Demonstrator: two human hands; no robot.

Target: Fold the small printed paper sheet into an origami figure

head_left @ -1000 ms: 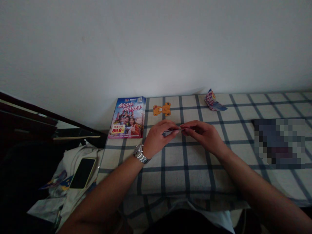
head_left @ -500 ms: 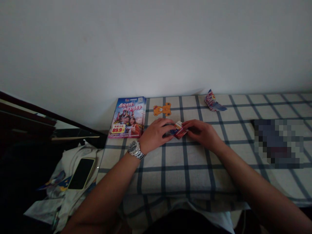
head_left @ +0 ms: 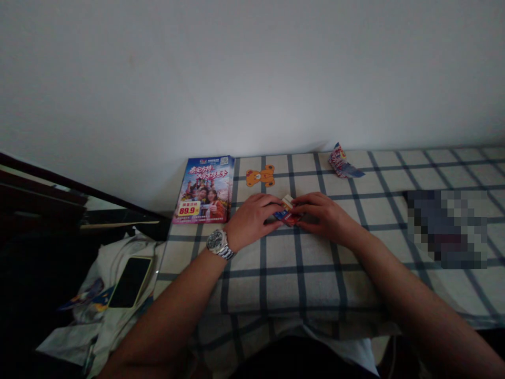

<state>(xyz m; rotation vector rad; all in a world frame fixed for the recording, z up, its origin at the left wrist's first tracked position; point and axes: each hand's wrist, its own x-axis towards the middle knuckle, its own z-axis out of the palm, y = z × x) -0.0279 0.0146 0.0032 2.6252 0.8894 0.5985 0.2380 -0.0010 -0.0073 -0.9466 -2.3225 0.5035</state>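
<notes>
A stack of glossy printed flyers [head_left: 203, 192], blue at the top and purplish pink at the bottom, lies at the left of the desk [head_left: 272, 284], which is covered by a cream cloth with dark blue-grey checks. The top flyer has large pale Chinese lettering edged in red, a black-and-white QR code in the upper right corner and, at the lower left, a pale yellow label reading "89.9" in red. The small lines along its bottom edge are too fine to read. Two people are pictured on it.

A small folded piece of glossy paper [head_left: 289, 209], coloured red, blue and cream, is between the two hands, near the middle of the desk. Some marks show on it, too small to make out. The left hand [head_left: 255, 218] pinches its left end between thumb and fingers; the right hand [head_left: 325, 215] pinches its right end the same way, fingers bent. A silver metal wristwatch [head_left: 218, 243] with a dark dial is on the left wrist.

Beyond the left hand, a flat orange bear-shaped cutout [head_left: 260, 176] lies to the right of the flyers. Farther right, near the plain white wall [head_left: 252, 79], sits a crumpled blue-and-red printed paper [head_left: 342, 162], its lettering unreadable. Below the desk's left edge, a black-screened phone in a pale yellow-green case [head_left: 130, 281] rests on crumpled white material [head_left: 114, 250].
</notes>
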